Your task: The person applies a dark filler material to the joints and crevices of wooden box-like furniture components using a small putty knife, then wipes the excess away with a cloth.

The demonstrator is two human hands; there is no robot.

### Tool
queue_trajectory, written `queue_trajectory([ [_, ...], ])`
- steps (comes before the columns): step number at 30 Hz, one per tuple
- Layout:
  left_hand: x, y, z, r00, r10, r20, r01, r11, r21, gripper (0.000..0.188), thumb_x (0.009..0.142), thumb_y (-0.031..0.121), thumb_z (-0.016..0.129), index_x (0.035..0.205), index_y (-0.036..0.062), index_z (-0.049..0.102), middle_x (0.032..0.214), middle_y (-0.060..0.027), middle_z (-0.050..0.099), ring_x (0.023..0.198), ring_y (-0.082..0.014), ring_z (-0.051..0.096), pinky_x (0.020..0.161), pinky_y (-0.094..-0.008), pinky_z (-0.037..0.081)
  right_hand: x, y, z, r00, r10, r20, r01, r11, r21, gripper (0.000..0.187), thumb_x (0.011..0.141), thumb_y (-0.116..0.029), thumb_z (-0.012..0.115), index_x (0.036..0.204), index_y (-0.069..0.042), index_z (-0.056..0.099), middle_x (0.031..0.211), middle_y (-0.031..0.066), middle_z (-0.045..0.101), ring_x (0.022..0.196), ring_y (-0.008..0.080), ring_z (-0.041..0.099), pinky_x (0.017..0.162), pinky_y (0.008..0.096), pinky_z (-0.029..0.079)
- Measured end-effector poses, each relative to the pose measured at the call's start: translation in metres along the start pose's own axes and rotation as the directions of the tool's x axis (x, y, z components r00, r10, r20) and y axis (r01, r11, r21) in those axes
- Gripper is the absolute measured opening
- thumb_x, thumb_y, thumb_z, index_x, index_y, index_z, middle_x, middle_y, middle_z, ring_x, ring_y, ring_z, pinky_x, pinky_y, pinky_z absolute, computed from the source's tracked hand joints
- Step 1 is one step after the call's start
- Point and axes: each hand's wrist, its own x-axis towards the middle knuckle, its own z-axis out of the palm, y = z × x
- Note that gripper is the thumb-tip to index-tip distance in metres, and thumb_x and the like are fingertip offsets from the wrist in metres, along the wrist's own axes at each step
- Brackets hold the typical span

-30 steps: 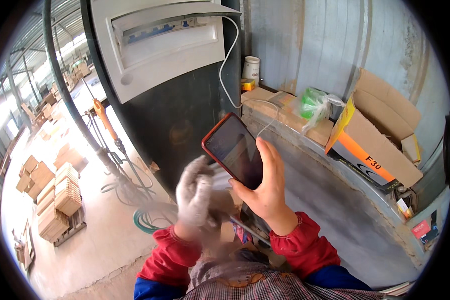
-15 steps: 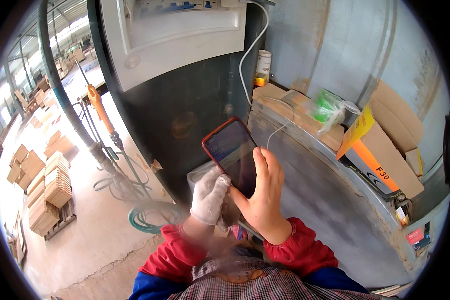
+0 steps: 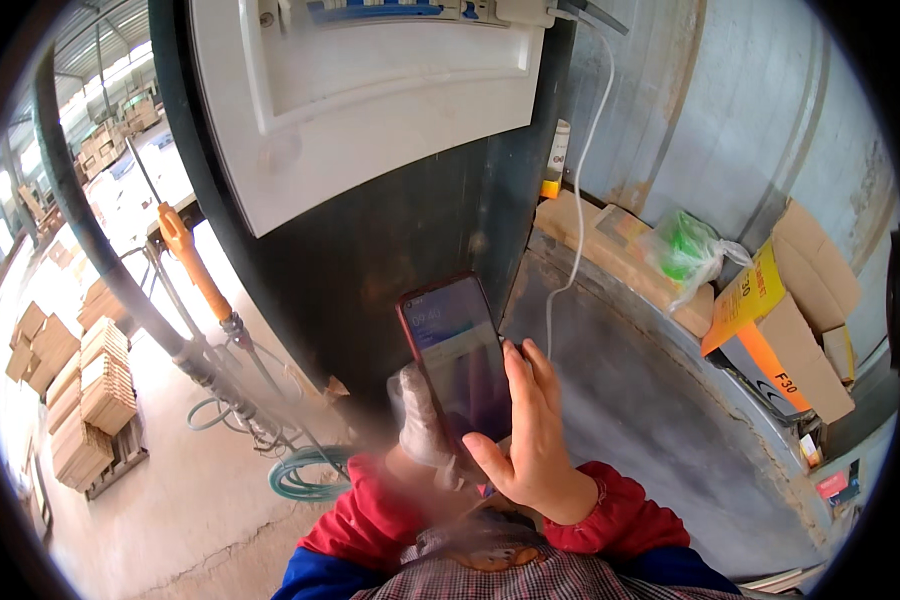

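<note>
One phone (image 3: 458,345) is up in front of the person, between two hands. It is flat, with round corners, a red edge, a shiny screen and pale writing near the top. The left hand (image 3: 422,425), in a pale cloth glove, holds it from the left side and back. The right hand (image 3: 532,440) is bare, its thumb spread wide from its fingers by the phone's right edge; one cannot tell if it touches. Beyond stands one smooth, dark cabinet (image 3: 400,235) with one white panel (image 3: 300,170). One open cardboard box (image 3: 750,300), orange and yellow with dark print, sits beside one crinkly clear bag (image 3: 685,250), green inside. One round coil of green hose (image 3: 305,472) lies left.
</note>
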Motion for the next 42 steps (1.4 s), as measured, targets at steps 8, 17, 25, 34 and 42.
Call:
queue_trajectory([
  [8,0.021,0.014,-0.011,0.990,-0.123,0.069,0.130,0.984,-0.122,0.094,0.077,0.078,0.036,0.131,0.0003,0.040,0.118,-0.0145,0.055,0.100,-0.0236,0.057,0.085,-0.0343,0.048,0.092,0.027,-0.055,0.976,-0.204,-0.072,0.179,0.949,-0.259,0.053,0.083,-0.026,0.060,0.125,0.003,0.047,0.128,0.0222,0.044,0.117,0.0420,0.042,0.099,0.0504,0.032],
  [17,0.029,0.005,-0.029,0.957,-0.204,0.205,0.240,0.955,-0.171,0.096,0.077,0.078,0.035,0.134,0.0008,0.035,0.126,-0.0148,0.050,0.099,-0.0255,0.056,0.085,-0.0352,0.044,0.257,0.038,-0.097,0.789,-0.614,0.010,0.413,0.518,-0.749,0.038,0.073,-0.001,0.054,0.111,0.001,0.054,0.105,0.0137,0.057,0.097,0.0304,0.055,0.082,0.0376,0.045],
  [25,0.027,0.020,-0.023,0.953,-0.219,0.211,0.261,0.945,-0.195,0.087,0.075,0.071,0.051,0.132,0.0061,0.038,0.106,-0.0254,0.056,0.092,-0.0316,0.061,0.063,-0.0357,0.058,0.292,0.046,-0.103,0.822,-0.567,-0.056,0.235,0.428,-0.872,0.039,0.071,-0.011,0.065,0.106,0.001,0.052,0.094,0.0168,0.057,0.086,0.0349,0.058,0.074,0.0408,0.049],
  [34,0.013,0.018,-0.018,0.971,-0.159,0.178,0.201,0.949,-0.245,0.090,0.077,0.070,0.049,0.134,0.0027,0.034,0.105,-0.0300,0.055,0.083,-0.0360,0.064,0.062,-0.0393,0.059,0.301,0.040,-0.112,0.819,-0.573,-0.030,0.303,0.476,-0.825,0.027,0.071,-0.009,0.063,0.094,0.001,0.053,0.090,0.0193,0.055,0.091,0.0357,0.055,0.079,0.0418,0.046],
  [42,-0.007,0.028,-0.017,0.980,-0.167,0.110,0.177,0.981,-0.086,0.095,0.075,0.074,0.046,0.132,-0.0014,0.035,0.103,-0.0299,0.057,0.080,-0.0322,0.065,0.063,-0.0360,0.057,0.305,0.038,-0.108,0.891,-0.452,-0.039,0.231,0.525,-0.819,0.024,0.073,-0.008,0.061,0.093,0.001,0.053,0.091,0.0200,0.055,0.091,0.0375,0.056,0.078,0.0437,0.047],
])
